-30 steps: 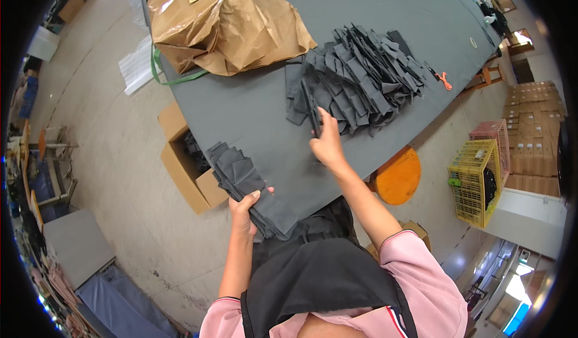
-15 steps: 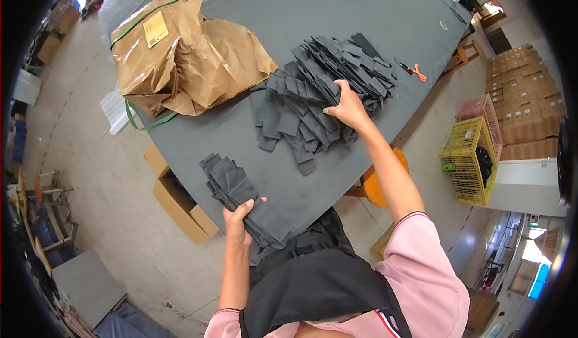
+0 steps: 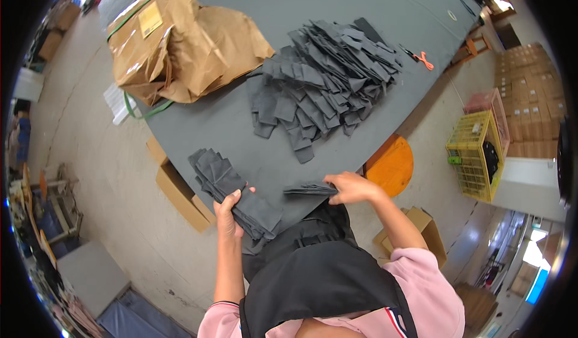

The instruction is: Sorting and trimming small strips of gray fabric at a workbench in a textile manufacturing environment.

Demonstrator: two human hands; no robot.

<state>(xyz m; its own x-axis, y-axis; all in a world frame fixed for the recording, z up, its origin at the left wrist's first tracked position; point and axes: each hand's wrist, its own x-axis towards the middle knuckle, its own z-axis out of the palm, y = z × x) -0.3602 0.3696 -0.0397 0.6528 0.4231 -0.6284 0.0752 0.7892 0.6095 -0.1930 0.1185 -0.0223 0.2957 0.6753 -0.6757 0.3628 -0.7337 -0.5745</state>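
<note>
My left hand [image 3: 229,213] grips a fanned stack of dark grey fabric strips [image 3: 224,184] at the table's near corner, thumb on top and the other fingers mostly underneath. To the right of it, my right hand [image 3: 352,189] pinches one end of a thin bundle of grey fabric pieces [image 3: 307,189], held edge-on near the table's front edge. The two bundles are apart. Farther back lies a large loose heap of the same grey fabric pieces [image 3: 331,82], overlapping in rows, with neither hand touching it.
A crumpled brown paper bag [image 3: 180,46] with a green strap stands at the back left of the grey-covered table [image 3: 241,139]. Orange-handled scissors [image 3: 424,60] lie right of the heap. An orange stool [image 3: 391,166] and open cardboard boxes [image 3: 180,196] stand beside the table.
My right hand has come back from the heap toward my body, carrying a thin bundle of fabric pieces. My left hand keeps its stack, shifted slightly left.
</note>
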